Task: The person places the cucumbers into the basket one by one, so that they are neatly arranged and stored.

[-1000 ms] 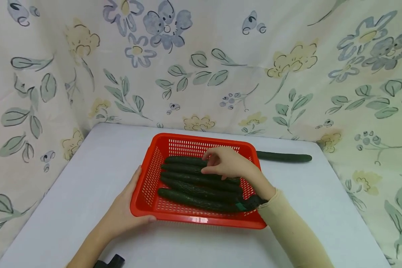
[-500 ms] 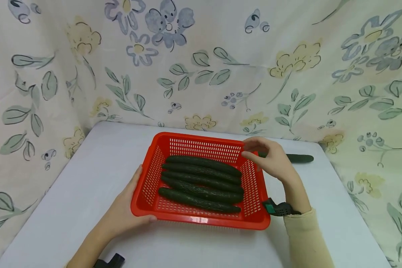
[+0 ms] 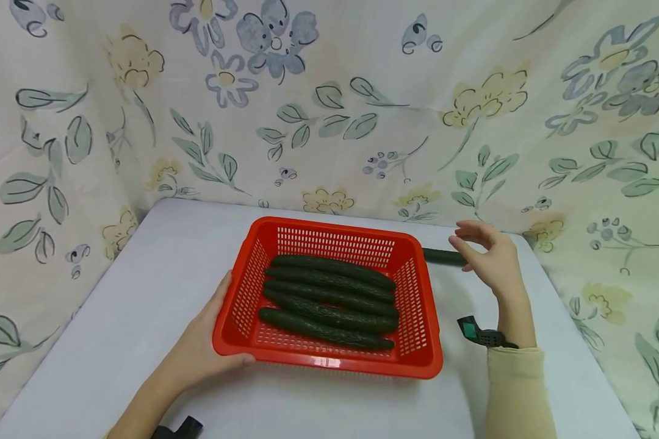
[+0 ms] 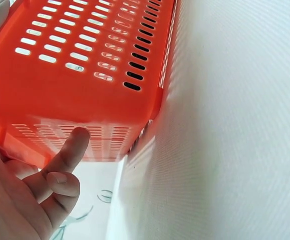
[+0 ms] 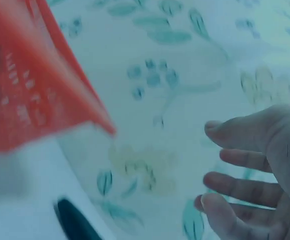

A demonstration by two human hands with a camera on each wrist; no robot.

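The red plastic basket [image 3: 329, 364] sits on the white table with several dark green cucumbers [image 3: 329, 296] lying side by side in it. My left hand [image 3: 200, 350] holds its near left corner, thumb along the front rim and fingers against the end wall; in the left wrist view one fingertip [image 4: 79, 136] touches the slotted side. To the right of the basket, my right hand [image 3: 491, 256] hovers with fingers spread and nothing in them. Just beyond it lies a single cucumber [image 3: 443, 256], partly covered by the hand; its dark end also shows in the right wrist view.
A floral curtain [image 3: 329, 110] hangs behind and beside the white table [image 3: 198, 256]. The basket's right wall [image 3: 423, 299] stands between its cucumbers and the right hand. A black wrist strap [image 3: 486, 335] is on the right wrist.
My right hand has moved right, from over the cucumbers in the basket, past its right rim, to the lone cucumber outside, its fingers spreading. The left hand and basket have stayed put.
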